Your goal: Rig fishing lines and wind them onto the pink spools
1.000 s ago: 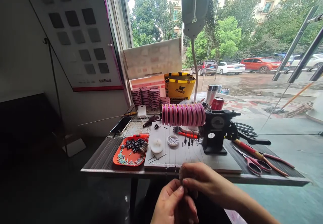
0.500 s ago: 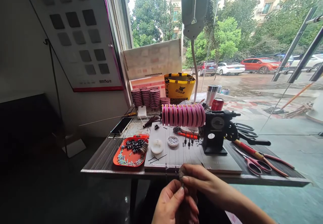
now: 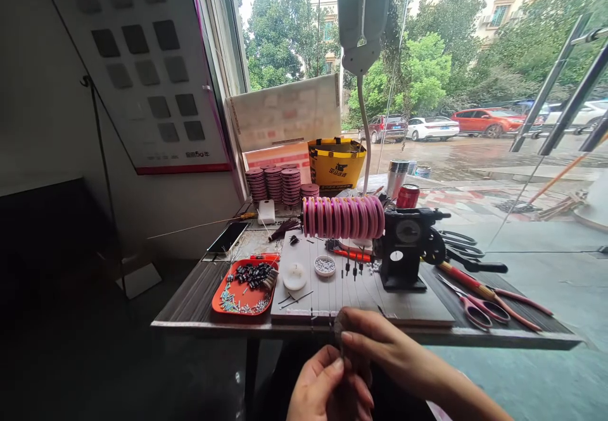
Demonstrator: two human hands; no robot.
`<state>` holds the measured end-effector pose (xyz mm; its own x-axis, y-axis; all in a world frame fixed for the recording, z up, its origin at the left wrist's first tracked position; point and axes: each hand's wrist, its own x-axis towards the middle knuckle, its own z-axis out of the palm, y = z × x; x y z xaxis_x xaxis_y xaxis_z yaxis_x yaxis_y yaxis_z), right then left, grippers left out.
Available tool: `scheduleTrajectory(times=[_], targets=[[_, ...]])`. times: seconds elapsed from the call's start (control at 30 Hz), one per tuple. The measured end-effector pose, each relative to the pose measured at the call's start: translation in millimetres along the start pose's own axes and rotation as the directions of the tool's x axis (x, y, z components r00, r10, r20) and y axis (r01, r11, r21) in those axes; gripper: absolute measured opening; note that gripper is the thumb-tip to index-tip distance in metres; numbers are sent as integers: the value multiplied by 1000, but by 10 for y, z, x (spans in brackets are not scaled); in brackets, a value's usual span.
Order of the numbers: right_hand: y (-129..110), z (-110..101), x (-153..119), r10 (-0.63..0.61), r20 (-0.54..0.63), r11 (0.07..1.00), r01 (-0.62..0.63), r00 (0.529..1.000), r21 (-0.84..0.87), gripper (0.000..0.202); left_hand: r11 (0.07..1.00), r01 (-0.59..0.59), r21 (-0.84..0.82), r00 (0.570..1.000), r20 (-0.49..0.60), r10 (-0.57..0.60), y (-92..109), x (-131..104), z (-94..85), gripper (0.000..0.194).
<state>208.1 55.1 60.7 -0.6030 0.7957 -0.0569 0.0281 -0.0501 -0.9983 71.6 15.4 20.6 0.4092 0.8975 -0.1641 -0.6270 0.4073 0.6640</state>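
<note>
My left hand [image 3: 317, 380] and my right hand [image 3: 375, 339] meet just below the table's front edge. Thumb and fingers of each are pinched together on a thin fishing line, with a small dark piece at the fingertips too tiny to name. A greyish covering shows on my right forefinger. Above them, a row of pink foam spools [image 3: 342, 216] sits on the shaft of a black hand-cranked winder [image 3: 403, 250]. Several fine lines hang from the spools over the pale board [image 3: 294, 307], some carrying small black stoppers [image 3: 354, 271].
Left lies an orange tray [image 3: 218, 301] of black pieces and small tubes. A white dish [image 3: 294, 276] and a bowl of beads [image 3: 325, 265] stand on the board. Scissors [image 3: 476, 312] and pliers [image 3: 517, 304] lie right. Behind are stacked spools [image 3: 291, 187] and a yellow bag [image 3: 336, 164].
The whole view has shifted very slightly. My left hand has moved down a little at the fingertips; both hands keep their pinch.
</note>
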Motion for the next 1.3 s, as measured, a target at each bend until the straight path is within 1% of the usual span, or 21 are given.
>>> scheduleTrajectory(times=[0.17, 0.37, 0.43, 0.5, 0.6, 0.77, 0.87, 1.0, 1.07, 1.1, 1.17, 1.2, 1.23, 1.3], targets=[[-5, -15, 8, -26, 32, 1000, 26, 999, -9, 36, 1000, 3, 3, 1000, -9, -3, 13, -29, 24, 18], [-25, -12, 8, -35, 55, 999, 34, 998, 17, 35, 1000, -1, -12, 1000, 25, 1, 0, -29, -14, 18], [-50, 1, 6, -10, 63, 1000, 9, 998, 16, 36, 1000, -14, -9, 999, 30, 14, -13, -23, -26, 19], [-61, 11, 3, 22, 71, 999, -24, 997, 33, 37, 999, -33, -13, 999, 11, 33, -32, -20, -33, 20], [-41, 14, -1, 39, 92, 994, -48, 995, 97, 33, 999, -44, -11, 999, -17, 44, -58, -21, -42, 20], [0, 11, 10, 30, 121, 977, -55, 992, 206, 33, 998, -45, 33, 999, 13, 45, -54, -22, -44, 21], [26, 22, 19, 8, 148, 970, -43, 989, 238, 34, 997, -37, 62, 999, 19, 36, -47, -25, -44, 21], [81, 3, 14, 0, 130, 968, -32, 991, 250, 34, 988, -46, 150, 999, 12, 44, -32, -29, -62, 22], [56, -48, 21, -7, 95, 975, -14, 995, 221, 33, 968, -98, 233, 995, 10, 98, 19, -18, -50, 17], [19, -84, 34, -15, 54, 979, 3, 998, 202, 33, 946, -133, 294, 991, 10, 137, 62, -6, -29, 20], [-97, -170, 87, -32, -67, 982, 43, 997, 183, 36, 887, -193, 418, 979, 28, 200, 175, 38, 45, 40], [-166, -214, 126, -45, -138, 981, 70, 989, 182, 40, 865, -201, 460, 978, 42, 205, 240, 70, 97, 48], [-232, -254, 170, -61, -197, 979, 97, 979, 180, 41, 857, -193, 478, 980, 52, 192, 306, 107, 157, 50], [-338, -313, 258, -113, -260, 978, 153, 959, 141, 34, 859, -152, 489, 987, 28, 158, 425, 190, 283, 41]])
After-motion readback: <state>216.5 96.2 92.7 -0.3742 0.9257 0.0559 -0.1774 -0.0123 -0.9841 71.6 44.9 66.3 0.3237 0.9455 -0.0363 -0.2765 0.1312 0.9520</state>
